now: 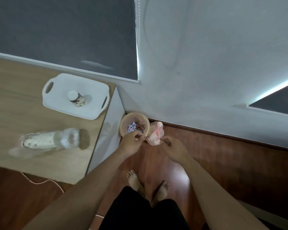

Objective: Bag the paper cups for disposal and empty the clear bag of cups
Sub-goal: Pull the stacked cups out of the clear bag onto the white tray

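Observation:
A pink plastic bag (155, 134) with patterned paper cups inside hangs over the wooden floor beside a small round bin (134, 125). My left hand (131, 143) pinches the bag's left edge, just over the bin's rim. My right hand (172, 146) pinches its right edge. On the desk lies a clear bag (56, 140) holding a stack of patterned paper cups, on its side. One more patterned cup (76, 98) stands upside down on a white tray (60, 103).
The bin, lined with a thin bag, holds purple and red scraps and stands in the corner between the desk's side panel (105, 135) and the wall. My bare feet (148, 185) stand on the floor below. A thin cable (45, 180) trails off the desk's front edge.

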Demonstrator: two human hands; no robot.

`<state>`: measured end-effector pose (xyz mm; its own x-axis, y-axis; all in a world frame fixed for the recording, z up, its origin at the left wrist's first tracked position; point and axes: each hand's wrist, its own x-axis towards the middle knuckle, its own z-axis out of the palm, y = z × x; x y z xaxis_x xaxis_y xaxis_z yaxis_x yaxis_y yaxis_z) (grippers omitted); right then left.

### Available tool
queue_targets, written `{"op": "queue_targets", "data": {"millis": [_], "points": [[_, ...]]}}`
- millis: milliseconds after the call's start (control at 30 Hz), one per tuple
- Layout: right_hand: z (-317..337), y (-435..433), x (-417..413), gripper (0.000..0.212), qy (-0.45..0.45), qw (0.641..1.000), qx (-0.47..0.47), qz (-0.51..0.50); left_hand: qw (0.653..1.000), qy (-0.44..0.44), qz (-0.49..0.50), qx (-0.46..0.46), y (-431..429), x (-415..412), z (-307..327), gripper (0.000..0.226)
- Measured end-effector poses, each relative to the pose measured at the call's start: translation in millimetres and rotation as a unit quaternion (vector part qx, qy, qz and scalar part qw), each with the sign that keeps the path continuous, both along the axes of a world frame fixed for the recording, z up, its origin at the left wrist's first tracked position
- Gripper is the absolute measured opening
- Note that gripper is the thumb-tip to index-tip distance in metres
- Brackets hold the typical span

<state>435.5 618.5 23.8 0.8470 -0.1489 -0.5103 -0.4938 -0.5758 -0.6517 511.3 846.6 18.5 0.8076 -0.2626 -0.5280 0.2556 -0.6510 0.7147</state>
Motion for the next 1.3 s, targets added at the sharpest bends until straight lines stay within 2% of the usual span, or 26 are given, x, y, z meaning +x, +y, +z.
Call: {"op": "queue_targets", "data": {"millis": [300, 467, 800, 933, 1133, 1300], "points": [[46, 46, -12, 0.022, -0.038, 0.999, 0.003, 0.037, 0.999, -0.021, 0.028, -0.004, 60, -26, 45, 0.010], [62, 68, -8, 0.014, -0.051, 0.996, 0.023, 0.066, 0.997, -0.052, 0.053, 0.002, 94, -40, 70, 0.018], [77, 135, -27, 0.029, -0.062, 0.986, 0.080, 0.130, 0.986, -0.095, 0.133, 0.027, 178, -110, 110, 0.015], [86, 167, -29, 0.028, -0.063, 0.981, 0.091, 0.159, 0.979, -0.106, 0.169, 0.032, 220, -127, 120, 0.021], [100, 216, -8, 0.028, -0.080, 0.977, 0.089, 0.178, 0.968, -0.117, 0.221, 0.025, 278, -121, 124, 0.025], [98, 268, 22, 0.030, -0.073, 0.978, 0.078, 0.178, 0.971, -0.129, 0.203, 0.013, 337, -86, 110, 0.023]]}}
